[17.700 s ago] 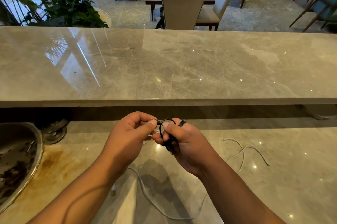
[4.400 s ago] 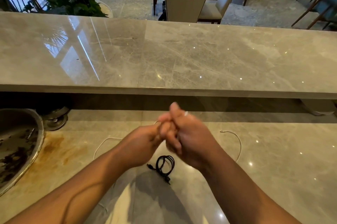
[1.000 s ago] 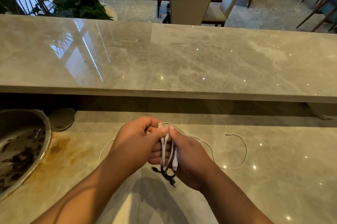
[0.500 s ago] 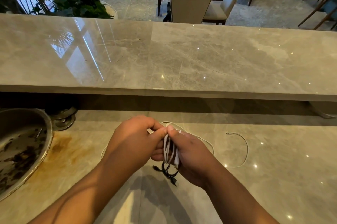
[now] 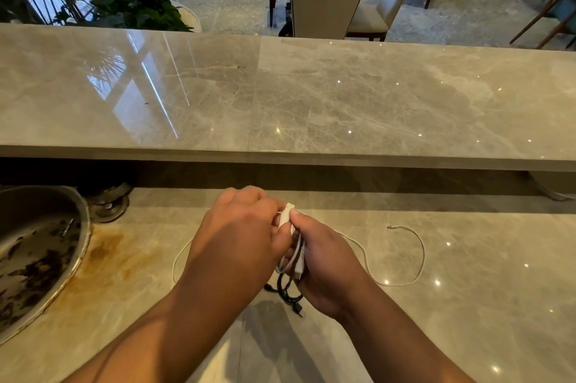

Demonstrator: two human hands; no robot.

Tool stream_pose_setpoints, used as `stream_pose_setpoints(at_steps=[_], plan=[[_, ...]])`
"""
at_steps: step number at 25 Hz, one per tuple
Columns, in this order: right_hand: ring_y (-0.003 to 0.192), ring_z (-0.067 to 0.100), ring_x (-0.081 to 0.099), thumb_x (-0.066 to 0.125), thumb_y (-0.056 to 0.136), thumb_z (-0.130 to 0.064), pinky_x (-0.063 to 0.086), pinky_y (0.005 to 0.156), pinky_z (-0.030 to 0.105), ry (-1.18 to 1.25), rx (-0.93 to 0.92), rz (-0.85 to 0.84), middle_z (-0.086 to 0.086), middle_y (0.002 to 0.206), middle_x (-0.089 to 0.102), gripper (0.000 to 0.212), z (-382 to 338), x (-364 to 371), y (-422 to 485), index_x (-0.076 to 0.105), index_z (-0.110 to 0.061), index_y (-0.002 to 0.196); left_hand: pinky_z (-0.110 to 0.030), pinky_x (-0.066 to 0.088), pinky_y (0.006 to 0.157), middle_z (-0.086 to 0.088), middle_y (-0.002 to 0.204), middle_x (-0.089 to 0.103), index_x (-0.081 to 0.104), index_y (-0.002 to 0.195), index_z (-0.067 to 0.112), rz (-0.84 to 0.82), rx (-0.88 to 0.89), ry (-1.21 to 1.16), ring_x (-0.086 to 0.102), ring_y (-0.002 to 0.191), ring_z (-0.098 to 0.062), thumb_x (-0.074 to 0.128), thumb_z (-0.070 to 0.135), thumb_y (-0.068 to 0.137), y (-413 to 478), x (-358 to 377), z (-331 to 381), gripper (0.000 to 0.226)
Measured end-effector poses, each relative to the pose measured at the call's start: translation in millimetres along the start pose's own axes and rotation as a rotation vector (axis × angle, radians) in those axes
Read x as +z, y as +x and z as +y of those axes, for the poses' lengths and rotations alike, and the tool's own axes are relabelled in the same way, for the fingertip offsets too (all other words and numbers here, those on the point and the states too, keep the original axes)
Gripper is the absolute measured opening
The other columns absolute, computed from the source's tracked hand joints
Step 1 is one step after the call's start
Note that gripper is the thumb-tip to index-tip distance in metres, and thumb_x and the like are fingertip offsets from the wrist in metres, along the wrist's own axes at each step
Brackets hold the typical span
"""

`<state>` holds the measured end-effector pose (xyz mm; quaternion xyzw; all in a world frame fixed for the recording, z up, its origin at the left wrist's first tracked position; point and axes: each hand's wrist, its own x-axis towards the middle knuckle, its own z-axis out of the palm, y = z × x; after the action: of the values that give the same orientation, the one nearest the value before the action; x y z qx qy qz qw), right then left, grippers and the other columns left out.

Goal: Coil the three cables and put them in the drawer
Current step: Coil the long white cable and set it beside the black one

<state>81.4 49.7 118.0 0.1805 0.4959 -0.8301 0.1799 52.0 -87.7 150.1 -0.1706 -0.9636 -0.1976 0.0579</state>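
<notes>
Both the left hand (image 5: 237,236) and the right hand (image 5: 327,267) hold 1 white cable (image 5: 297,258) above the worktop (image 5: 467,314). The right grips the gathered loops, probably so they cannot spring apart, while the left pinches the plug end. Its tail (image 5: 419,261) trails right, uncoiled. A coiled black cable (image 5: 290,298) lies just beneath; a stained sink (image 5: 31,214) sits left. No drawer shows.

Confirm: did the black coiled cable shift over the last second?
No. The black coiled cable lies on the counter as far right of the sink rim as before.
</notes>
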Motion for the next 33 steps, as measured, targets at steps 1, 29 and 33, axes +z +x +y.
stream_pose_setpoints(at_steps=[1,29,33], plan=[[0.074,0.010,0.075,0.037,0.115,-0.031,0.056,0.068,0.028,0.011,0.002,-0.001,0.003,0.088,0.082,0.043,-1.0,0.2,0.3,0.074,-0.008,0.118,-0.021,0.038,0.079,0.014,0.102,0.066,0.075,0.111,0.034,-0.009,0.004,0.007,0.053,0.094,-0.007,0.064,0.045,0.095,-0.2,-0.8,1.2,0.023],[0.129,0.028,0.071,0.039,0.115,-0.031,0.051,0.114,0.042,0.135,0.012,0.003,0.015,0.136,0.075,0.045,-0.3,-3.7,9.1,0.068,-0.008,0.139,-0.013,0.046,0.078,0.012,0.097,0.074,0.082,0.094,0.031,-0.274,-0.348,-0.848,0.067,0.094,0.002,0.070,0.013,0.096,1.4,11.4,-10.7,0.022],[0.129,0.031,0.071,0.042,0.114,-0.030,0.053,0.111,0.044,0.132,-0.003,0.056,0.017,0.133,0.076,0.042,-0.1,-0.9,12.0,0.070,-0.009,0.136,-0.008,0.034,0.077,0.025,0.093,0.066,0.078,0.096,0.039,-0.049,-0.074,-0.233,0.054,0.094,0.000,0.074,0.028,0.091,-3.4,15.1,-8.9,0.013]])
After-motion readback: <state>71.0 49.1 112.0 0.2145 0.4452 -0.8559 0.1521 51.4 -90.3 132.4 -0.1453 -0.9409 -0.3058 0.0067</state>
